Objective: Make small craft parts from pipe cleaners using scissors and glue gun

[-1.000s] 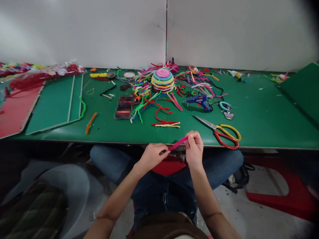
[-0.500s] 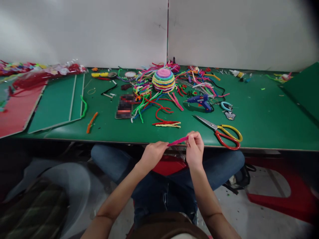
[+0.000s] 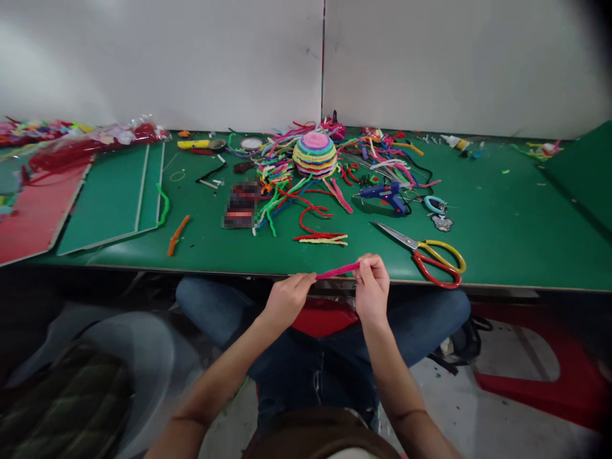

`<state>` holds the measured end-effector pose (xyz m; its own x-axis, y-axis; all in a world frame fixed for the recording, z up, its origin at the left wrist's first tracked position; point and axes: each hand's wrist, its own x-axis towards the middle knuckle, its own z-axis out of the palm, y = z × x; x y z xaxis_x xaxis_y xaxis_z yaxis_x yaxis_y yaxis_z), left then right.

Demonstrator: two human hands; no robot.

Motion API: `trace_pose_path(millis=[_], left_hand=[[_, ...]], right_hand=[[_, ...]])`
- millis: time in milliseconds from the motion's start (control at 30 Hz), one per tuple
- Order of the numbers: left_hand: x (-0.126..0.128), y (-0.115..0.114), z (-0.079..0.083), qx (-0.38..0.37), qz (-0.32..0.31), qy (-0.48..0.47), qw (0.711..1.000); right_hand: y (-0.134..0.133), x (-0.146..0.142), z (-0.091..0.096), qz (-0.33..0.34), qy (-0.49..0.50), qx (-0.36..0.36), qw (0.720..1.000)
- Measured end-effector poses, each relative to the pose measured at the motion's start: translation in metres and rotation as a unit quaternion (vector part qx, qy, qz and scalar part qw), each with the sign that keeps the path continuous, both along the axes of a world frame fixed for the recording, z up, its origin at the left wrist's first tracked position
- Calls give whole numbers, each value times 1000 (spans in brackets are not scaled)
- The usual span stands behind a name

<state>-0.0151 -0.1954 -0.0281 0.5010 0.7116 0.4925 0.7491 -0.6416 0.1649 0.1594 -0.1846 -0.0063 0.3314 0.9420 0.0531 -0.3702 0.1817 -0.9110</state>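
A pink pipe cleaner [image 3: 337, 271] stretches between my two hands at the table's front edge. My left hand [image 3: 289, 298] pinches its left end. The fingers of my right hand [image 3: 371, 287] are closed on the other end. Just beyond lie red and pale yellow pipe cleaners [image 3: 321, 240]. To the right rest scissors [image 3: 415, 247] with one yellow and one red handle, blades partly open. Farther back stands a dome [image 3: 314, 155] wound in rainbow stripes, with many coloured pipe cleaners [image 3: 275, 171] heaped around it.
A blue glue gun [image 3: 386, 194] lies right of the dome, near light-blue-handled pliers [image 3: 434, 204]. At left are an orange twisted piece [image 3: 178, 236], a dark blurred-out object [image 3: 240, 205], green boards [image 3: 108, 197] and a plastic bag [image 3: 95, 143]. White panels [image 3: 191, 64] stand behind the table.
My left hand has moved a little to the left, so a longer stretch of the pink pipe cleaner shows. My right hand has hardly moved.
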Motion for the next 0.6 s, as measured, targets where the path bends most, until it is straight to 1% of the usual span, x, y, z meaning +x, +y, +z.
trace_pose_path(millis=[200, 300, 367, 433, 500, 533, 600], left_hand=[[-4, 3, 4, -16, 4, 32, 999], [-7, 6, 9, -23, -1, 58, 998], [-11, 11, 15, -30, -8, 67, 997], [-16, 21, 22, -46, -15, 64, 997], [-23, 36, 29, -72, -12, 49, 996], [-26, 44, 31, -84, -2, 38, 996], [-31, 61, 31, -93, 28, 30, 995]], right_hand=[[5, -2, -7, -48, 22, -24, 998], [8, -3, -14, -63, 13, -46, 997], [9, -1, -17, -77, -13, -55, 995], [12, 5, -18, -101, -91, -46, 990], [16, 15, -15, -100, -221, -25, 970], [20, 21, -13, -80, -293, -17, 953], [29, 32, -8, -5, -420, -20, 907]])
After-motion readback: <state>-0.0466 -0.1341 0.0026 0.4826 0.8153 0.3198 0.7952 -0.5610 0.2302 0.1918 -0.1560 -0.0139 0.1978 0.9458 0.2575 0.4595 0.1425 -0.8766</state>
